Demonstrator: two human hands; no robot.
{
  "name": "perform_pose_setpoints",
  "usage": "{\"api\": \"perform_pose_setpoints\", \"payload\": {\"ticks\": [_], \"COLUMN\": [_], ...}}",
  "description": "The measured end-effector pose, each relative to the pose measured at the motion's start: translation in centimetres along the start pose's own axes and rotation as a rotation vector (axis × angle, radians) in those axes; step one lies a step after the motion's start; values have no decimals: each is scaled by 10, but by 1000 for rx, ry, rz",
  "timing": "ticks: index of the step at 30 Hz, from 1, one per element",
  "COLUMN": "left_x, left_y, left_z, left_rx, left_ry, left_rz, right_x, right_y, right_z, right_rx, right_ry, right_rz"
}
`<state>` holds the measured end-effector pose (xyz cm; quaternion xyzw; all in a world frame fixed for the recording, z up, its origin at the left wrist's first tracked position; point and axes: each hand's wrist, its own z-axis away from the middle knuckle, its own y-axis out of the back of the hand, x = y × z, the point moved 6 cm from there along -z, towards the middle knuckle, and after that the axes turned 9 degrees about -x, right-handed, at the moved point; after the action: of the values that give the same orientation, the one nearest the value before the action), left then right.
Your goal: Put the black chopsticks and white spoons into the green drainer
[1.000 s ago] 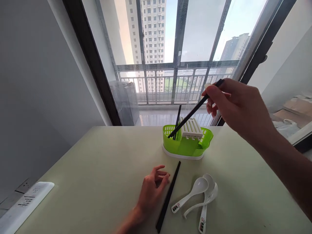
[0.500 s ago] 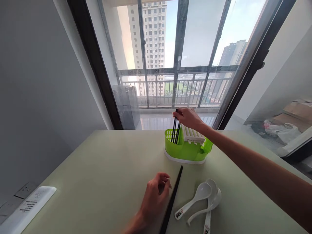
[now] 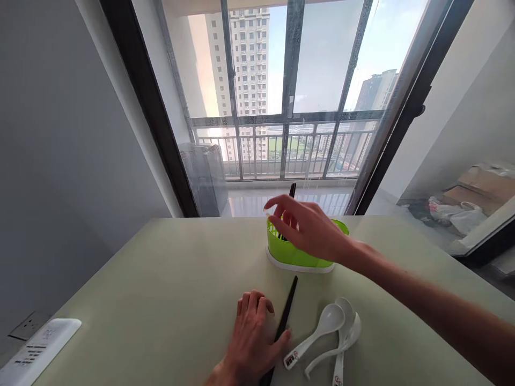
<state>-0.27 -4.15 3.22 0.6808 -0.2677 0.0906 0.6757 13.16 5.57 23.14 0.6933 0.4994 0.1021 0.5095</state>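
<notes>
My right hand (image 3: pixel 308 228) hovers in front of the green holder (image 3: pixel 295 254), its thumb and fingers apart and nothing between them. Behind those fingers, black chopsticks (image 3: pixel 293 190) stand in the holder's left compartment, partly hidden. The holder's white slotted part is covered by the hand. Palm down near the table's front, my left hand (image 3: pixel 253 338) has its thumb stretched across the black chopsticks (image 3: pixel 287 308) lying there. Its fingers are bent and spread from the thumb on their left side, not closed around them. Three white spoons (image 3: pixel 332 319) overlap in a pile to the right.
A white power strip (image 3: pixel 40 348) lies along the left edge of the pale table (image 3: pixel 169 295). Beyond the table's far edge are a glass door and a balcony railing (image 3: pixel 273 150). Cardboard boxes and white bags (image 3: pixel 466 214) sit on the floor at right.
My right hand first put a chopstick into the holder's left compartment, then let go and moved nearer, fingers opened. My left hand turned palm down and reached its thumb over the chopsticks on the table.
</notes>
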Motion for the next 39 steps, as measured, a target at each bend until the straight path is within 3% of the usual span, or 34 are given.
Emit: {"api": "perform_pose_setpoints", "payload": {"ticks": [4, 7, 12, 16, 19, 21, 24, 29, 33, 39], "left_x": [-16, -34, -51, -50, -38, -25, -10, -2, -3, -7], "left_y": [8, 12, 11, 13, 25, 31, 30, 16, 14, 10], "left_z": [-6, -12, -15, -11, -6, -1, 8, 14, 8, 0], "left_rx": [-6, -20, 17, 81, 224, 308, 324, 246, 184, 19], "left_ry": [21, 65, 109, 80, -3, -115, -252, -309, -277, -273], "left_rz": [-124, -250, -388, -145, 123, 266, 403, 500, 478, 436], "right_x": [-59, -71, -53, -27, -10, -5, -8, -41, -46, -38], "right_y": [-35, -52, -64, -76, -86, -88, -81, -56, -55, -73], "right_z": [49, 78, 99, 113, 119, 115, 99, 74, 70, 70], "right_rx": [-304, -416, -498, -630, -717, -656, -432, -136, -121, -189], "right_ry": [343, 431, 340, 151, -44, -183, -302, -83, -28, -26], "right_rz": [201, 273, 275, 187, 17, -195, -492, -487, -430, -422]}}
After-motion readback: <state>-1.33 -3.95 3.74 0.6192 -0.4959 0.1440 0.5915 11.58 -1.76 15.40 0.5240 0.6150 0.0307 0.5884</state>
